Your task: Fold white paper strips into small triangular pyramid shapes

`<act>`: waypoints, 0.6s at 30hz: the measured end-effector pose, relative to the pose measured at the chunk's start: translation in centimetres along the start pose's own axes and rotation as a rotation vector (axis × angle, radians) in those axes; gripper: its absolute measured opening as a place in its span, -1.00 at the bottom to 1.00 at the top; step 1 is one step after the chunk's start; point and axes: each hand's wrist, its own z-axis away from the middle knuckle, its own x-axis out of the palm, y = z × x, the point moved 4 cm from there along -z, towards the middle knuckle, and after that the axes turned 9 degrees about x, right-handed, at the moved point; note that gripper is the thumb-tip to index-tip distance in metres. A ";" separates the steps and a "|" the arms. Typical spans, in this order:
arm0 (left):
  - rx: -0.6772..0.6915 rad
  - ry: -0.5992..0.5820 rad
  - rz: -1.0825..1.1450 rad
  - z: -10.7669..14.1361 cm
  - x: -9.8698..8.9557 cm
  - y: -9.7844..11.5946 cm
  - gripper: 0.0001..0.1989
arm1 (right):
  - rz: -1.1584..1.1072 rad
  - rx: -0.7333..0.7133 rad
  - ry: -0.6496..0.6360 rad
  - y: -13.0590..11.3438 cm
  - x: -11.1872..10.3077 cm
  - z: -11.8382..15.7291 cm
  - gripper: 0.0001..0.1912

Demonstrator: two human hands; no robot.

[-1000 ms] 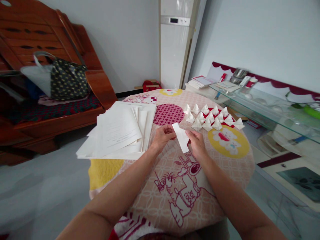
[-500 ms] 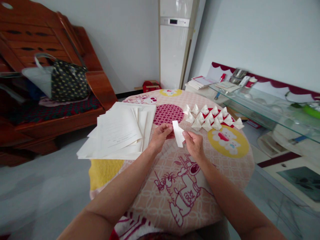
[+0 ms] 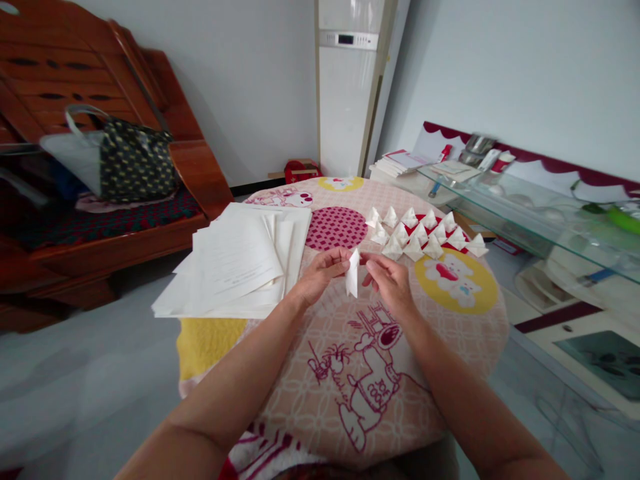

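Paper: one small folded white piece (image 3: 353,275), raised at the centre of my clock, between my hands and above the cloth (image 3: 305,387).
Left hand: my left hand (image 3: 327,275), at nine o'clock, pinches the paper by its near side, thumb showing.
Right hand: my right hand (image 3: 387,280), at three o'clock, has fingers curled close to the other side; I cannot tell whether they grip it.
Feel: I expect it almost weightless, crisp along the creases, yielding between them, not very slippery, easy to dent or tear.
Hold: I'd take it lightly by the folded, layered edges, and keep pressure off the thin tip.
Folded pieces: I count fourteen (image 3: 420,236) at two o'clock, standing peaked, grouped closely.
Sheets: a loose, overlapping pile (image 3: 235,260) at nine o'clock, beyond my left hand; too overlapped to count.
Bag: one dark patterned bag (image 3: 135,163), on the bench (image 3: 200,173) at ten o'clock.
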 end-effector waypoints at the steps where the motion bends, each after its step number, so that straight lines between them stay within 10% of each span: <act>1: -0.004 -0.021 -0.017 0.0 0.2 0.0 -0.70 | -0.038 0.028 -0.012 0.1 -0.1 -0.1 -0.66; 18: 0.040 -0.082 -0.049 0.3 1.3 0.6 -0.71 | -0.281 0.275 -0.180 -1.0 -0.2 0.4 -0.77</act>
